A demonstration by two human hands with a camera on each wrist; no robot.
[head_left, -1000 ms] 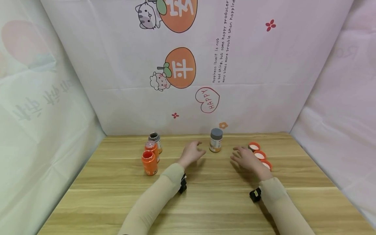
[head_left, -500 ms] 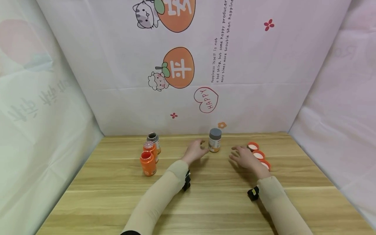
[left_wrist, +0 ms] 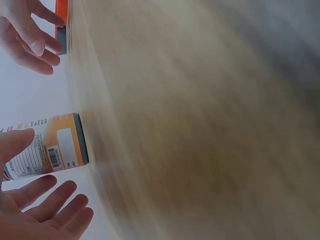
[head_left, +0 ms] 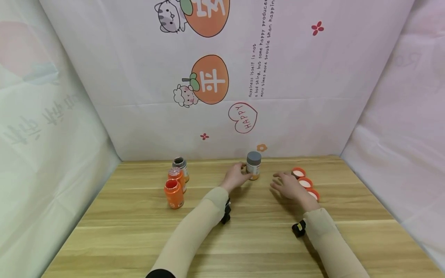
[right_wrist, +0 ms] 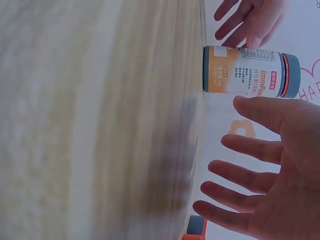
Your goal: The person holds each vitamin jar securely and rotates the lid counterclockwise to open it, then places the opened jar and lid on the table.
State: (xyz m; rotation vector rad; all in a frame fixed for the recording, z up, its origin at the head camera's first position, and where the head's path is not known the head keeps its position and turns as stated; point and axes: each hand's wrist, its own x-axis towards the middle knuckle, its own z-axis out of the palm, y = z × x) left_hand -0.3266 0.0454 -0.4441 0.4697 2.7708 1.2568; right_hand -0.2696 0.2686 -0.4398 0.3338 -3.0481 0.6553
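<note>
A pill bottle (head_left: 253,166) with a grey screw cap and a white-and-orange label stands upright near the back of the table. My left hand (head_left: 234,177) is around its left side, thumb in front and fingers behind. In the left wrist view those fingers are spread and fairly straight beside the bottle (left_wrist: 42,147), not curled round it; whether the thumb touches is unclear. To the right of the bottle, my right hand (head_left: 288,188) hovers with fingers spread, holding nothing. The right wrist view shows its thumb close to the bottle (right_wrist: 245,72), apart from it.
At the left stand uncapped bottles: a grey-necked one (head_left: 181,166), an orange one (head_left: 177,178) whose mouth looks silvery, and another orange one (head_left: 174,197). Three orange-rimmed caps (head_left: 305,182) lie in a row beside my right hand. A printed cloth (head_left: 295,116) hangs behind the table.
My left hand has moved right, from a gap away to around the bottle's left side. My right hand has stayed nearly still. The view has shifted slightly.
</note>
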